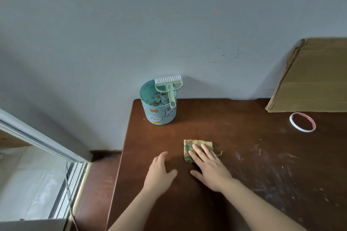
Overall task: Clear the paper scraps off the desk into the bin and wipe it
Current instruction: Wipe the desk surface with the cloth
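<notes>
- Both hands lie flat, fingers straight: left hand [159,171] on the brown desk [244,184], right hand [210,167] pressing a yellow-green cloth [197,145].
- Paper scraps [156,99] fill the teal bin [159,112]; a green brush [170,88] rests across its rim.

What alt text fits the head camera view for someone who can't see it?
A person's right hand presses a yellow-green cloth on a brown desk; the left hand rests beside it. At the far left corner a teal bin holds paper scraps, with a green brush across its rim. A tape roll and cardboard sit at right.
</notes>
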### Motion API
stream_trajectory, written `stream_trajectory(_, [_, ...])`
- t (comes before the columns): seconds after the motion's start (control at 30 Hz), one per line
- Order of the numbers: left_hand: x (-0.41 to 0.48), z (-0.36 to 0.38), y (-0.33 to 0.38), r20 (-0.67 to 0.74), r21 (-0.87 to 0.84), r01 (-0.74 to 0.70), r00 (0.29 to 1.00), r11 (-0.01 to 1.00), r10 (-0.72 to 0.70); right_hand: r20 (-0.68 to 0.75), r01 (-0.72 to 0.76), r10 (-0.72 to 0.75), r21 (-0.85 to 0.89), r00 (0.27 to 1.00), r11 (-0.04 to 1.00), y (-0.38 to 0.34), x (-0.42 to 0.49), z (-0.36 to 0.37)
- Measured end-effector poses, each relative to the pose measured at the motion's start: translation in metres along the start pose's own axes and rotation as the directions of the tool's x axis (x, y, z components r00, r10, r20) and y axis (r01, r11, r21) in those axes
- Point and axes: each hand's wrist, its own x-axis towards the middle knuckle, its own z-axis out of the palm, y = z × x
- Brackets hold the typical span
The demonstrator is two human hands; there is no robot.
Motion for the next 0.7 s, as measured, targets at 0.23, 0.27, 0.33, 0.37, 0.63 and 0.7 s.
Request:
stream_trajectory(0.23, [-0.014,0.016,-0.001,0.004,0.076,-0.014,1.000,0.997,0.014,-0.139,-0.162,0.156,-0.034,0.978,0.986,0.010,-0.023,0.017])
stream_trajectory(0.27, [-0.015,0.017,-0.001,0.000,0.083,-0.018,1.000,0.996,0.018,-0.159,-0.209,0.200,-0.036,0.967,0.977,0.017,-0.020,0.013])
stream_trajectory(0.33, [-0.016,0.020,-0.002,-0.003,0.084,-0.015,1.000,0.996,0.015,-0.167,-0.284,0.272,-0.048,0.948,0.958,0.032,-0.007,0.004])
stream_trajectory(0.37, [-0.017,0.020,-0.002,-0.003,0.084,-0.016,1.000,0.996,0.016,-0.147,-0.304,0.295,-0.046,0.944,0.952,0.037,0.001,-0.001])
stream_trajectory(0.63, [-0.022,0.033,0.000,-0.074,0.204,-0.012,0.997,0.979,0.027,0.053,-0.022,0.020,0.043,0.998,0.999,0.001,0.030,0.001])
stream_trajectory(0.7, [-0.021,0.036,0.004,-0.108,0.204,0.035,0.994,0.978,-0.013,0.032,0.096,-0.098,0.055,0.995,0.994,-0.010,0.007,0.012])
